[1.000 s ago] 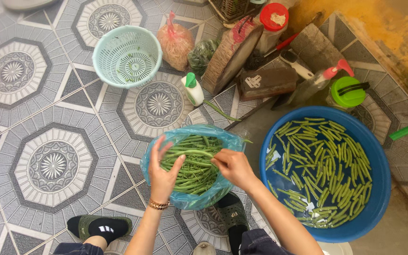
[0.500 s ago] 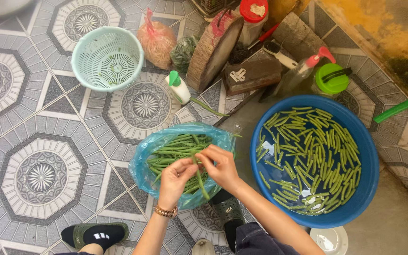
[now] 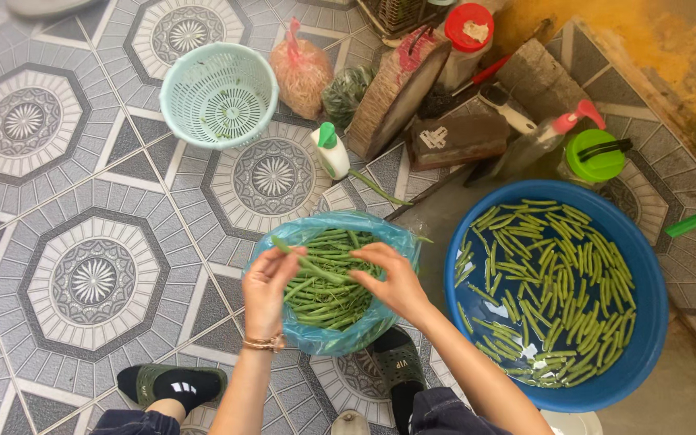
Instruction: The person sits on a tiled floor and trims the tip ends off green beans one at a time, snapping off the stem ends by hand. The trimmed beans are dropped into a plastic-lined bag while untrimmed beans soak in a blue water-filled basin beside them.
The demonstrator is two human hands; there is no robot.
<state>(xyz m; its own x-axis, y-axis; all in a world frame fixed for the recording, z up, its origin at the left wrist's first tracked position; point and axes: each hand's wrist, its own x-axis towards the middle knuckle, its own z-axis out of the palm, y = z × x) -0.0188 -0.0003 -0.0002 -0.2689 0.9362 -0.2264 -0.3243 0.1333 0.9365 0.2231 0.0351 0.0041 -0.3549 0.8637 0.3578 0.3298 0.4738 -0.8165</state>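
Both hands on one green bean above bag of beans, tiled floor.
L to R: pale ribbed plastic basket, round, upright; left hand fingers pinched on long slim bean w/ right hand pinching other end, over crinkly blue plastic bag full of whole beans; glossy blue round basin w/ cut pieces in water.

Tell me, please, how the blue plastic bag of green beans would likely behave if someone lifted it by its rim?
The blue plastic bag looks thin and crumpled, so it would probably sag. The green beans fill it, so it is likely fairly heavy. Its open top might spill some if tilted.
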